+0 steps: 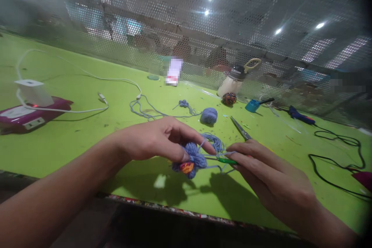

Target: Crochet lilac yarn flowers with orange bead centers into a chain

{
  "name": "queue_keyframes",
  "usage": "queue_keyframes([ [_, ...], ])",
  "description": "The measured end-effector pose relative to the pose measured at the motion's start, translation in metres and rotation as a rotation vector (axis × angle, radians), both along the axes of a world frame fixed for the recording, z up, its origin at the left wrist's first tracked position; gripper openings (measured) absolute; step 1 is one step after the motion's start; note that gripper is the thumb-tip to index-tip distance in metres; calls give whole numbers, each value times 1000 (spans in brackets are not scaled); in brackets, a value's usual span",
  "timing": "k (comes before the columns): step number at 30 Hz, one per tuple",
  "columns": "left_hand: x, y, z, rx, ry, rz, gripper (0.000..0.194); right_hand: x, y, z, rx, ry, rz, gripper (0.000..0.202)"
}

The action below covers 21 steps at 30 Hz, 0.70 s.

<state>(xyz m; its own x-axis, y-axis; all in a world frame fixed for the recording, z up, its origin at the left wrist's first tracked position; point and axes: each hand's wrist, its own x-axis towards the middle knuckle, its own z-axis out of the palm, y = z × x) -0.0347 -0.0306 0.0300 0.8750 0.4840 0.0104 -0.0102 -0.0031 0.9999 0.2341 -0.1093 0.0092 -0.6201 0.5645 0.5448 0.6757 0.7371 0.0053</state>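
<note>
My left hand [162, 139] pinches a blue-purple crocheted flower [192, 157] with an orange and pink patch, held above the green table. My right hand [270, 170] grips a crochet hook [226, 161] with a green handle, its thin shaft pointing left at the flower. Blue yarn [213, 139] runs from the flower to the right fingers and lies in loose loops just behind. Beyond the right hand, scissors [240, 127] rest on the table, their handles hidden by the hand. A ball of blue yarn [209, 116] sits behind the hands, near a small blue crocheted piece [183, 103].
A purple power strip [35, 114] with a white charger [33, 91] and cable is at the left. At the back are a phone [174, 71], a bottle [232, 81], a dark multicoloured yarn ball [229, 99] and a blue container [252, 105]. A glue gun [300, 115] lies right.
</note>
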Motion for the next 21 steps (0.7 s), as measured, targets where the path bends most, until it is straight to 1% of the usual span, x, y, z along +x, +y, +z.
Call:
queue_keyframes([
  [4, 2, 0, -1, -34, 3, -9, 41, 10, 0, 6, 60, -88, 16, 33],
  [7, 3, 1, -4, -55, 9, 1, 39, 13, 0, 19, 31, -178, 91, 39],
  [10, 4, 3, -7, -43, 21, 23, 38, 8, 3, 36, 30, -248, 169, 38],
  [14, 6, 6, -9, -28, 62, 38, 38, -5, 7, 53, 93, -358, 182, 37],
  [17, 7, 7, -10, -74, 73, 77, 38, -12, 9, 57, 135, -392, 169, 37],
  [21, 8, 11, -12, -209, 17, 169, 34, -11, 10, 51, 281, -508, 140, 36],
])
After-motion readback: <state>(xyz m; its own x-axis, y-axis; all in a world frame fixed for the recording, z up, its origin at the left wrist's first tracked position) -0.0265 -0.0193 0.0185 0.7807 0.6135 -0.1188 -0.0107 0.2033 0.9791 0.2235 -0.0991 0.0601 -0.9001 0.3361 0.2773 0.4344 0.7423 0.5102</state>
